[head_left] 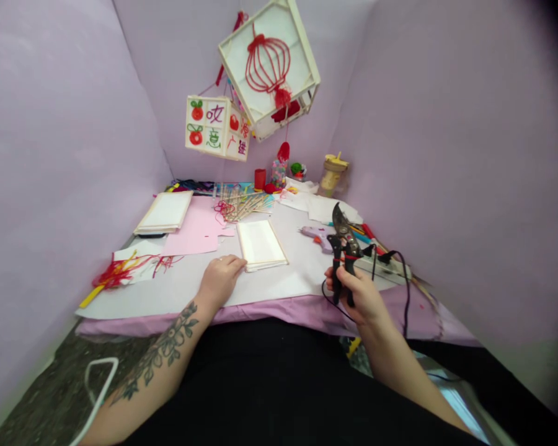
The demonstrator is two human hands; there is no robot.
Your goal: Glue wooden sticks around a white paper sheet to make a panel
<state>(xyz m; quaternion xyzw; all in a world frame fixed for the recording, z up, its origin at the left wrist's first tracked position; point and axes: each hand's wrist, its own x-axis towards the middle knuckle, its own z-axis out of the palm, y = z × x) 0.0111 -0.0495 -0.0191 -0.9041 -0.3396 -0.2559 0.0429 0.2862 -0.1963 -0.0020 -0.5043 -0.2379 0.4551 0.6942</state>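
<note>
L hand (221, 279) touches near-L corner of panel (263, 243), mid surface (302, 277); can't tell if pinching. R hand (359, 292) grips pruners (345, 235), blades up, cutting nothing. Panel looks edged but lies flat, prob. unjoined; same w/ stacked panels (165, 212), far L. Loose sticks (242, 204) behind, unused. Big lantern (270, 65) & small lantern (219, 127) hang, look finished.

panel (263, 243) on the desk (302, 275)
sticks (246, 206) lie behind it, a stack of panels (165, 212) left, a glue gun (318, 234) right.
</note>
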